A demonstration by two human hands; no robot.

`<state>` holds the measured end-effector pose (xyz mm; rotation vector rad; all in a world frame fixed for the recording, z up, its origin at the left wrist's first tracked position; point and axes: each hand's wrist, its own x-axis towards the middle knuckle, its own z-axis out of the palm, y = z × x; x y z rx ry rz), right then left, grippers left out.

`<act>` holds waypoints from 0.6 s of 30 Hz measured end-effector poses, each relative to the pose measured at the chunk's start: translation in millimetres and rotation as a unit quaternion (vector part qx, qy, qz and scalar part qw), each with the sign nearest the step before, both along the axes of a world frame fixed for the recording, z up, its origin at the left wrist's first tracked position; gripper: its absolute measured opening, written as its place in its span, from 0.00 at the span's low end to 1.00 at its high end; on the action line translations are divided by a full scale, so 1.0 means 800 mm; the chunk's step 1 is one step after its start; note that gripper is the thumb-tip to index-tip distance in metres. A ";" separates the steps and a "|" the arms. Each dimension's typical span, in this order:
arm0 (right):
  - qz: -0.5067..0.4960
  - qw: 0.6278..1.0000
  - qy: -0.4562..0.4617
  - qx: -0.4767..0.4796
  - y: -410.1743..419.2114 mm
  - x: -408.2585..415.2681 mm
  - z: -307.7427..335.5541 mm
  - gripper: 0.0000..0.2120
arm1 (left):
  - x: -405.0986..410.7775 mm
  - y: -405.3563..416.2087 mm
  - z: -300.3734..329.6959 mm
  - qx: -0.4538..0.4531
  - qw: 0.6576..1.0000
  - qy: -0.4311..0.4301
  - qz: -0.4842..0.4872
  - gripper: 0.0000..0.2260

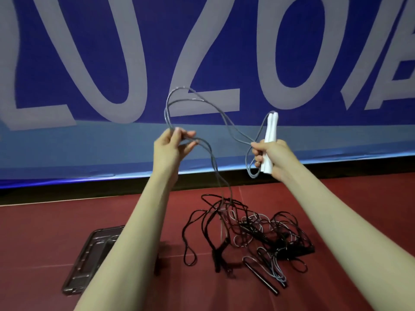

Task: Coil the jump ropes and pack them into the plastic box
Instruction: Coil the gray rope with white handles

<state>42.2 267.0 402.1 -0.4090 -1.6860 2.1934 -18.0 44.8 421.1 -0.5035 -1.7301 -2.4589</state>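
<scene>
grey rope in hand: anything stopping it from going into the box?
Yes. The grey rope trails down into the tangled rope pile on the floor, so it isn't free. The left forearm hides much of the plastic box; its opening can't be judged.

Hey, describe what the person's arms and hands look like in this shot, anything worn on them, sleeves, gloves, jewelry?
Both forearms are bare all the way to the bottom edge of the frame, with no sleeves in view. The left hand and right hand wear no gloves, and no watch, bracelet or ring shows on either wrist or on the visible fingers. Nails look short and unpainted, though the picture is too soft to be sure.
</scene>
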 end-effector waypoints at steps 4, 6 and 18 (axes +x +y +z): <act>-0.004 1.000 -0.011 0.012 -0.002 -0.004 -0.005 0.14 | 0.023 0.003 0.044 0.008 0.999 0.029 -0.023 0.11; -0.001 0.999 -0.028 0.033 -0.002 -0.003 -0.006 0.13 | 0.022 0.004 0.036 -0.098 0.994 0.037 0.021 0.12; -0.042 0.891 -0.196 0.406 0.017 0.011 -0.020 0.08 | 0.015 -0.018 0.019 -0.508 0.845 0.137 0.097 0.16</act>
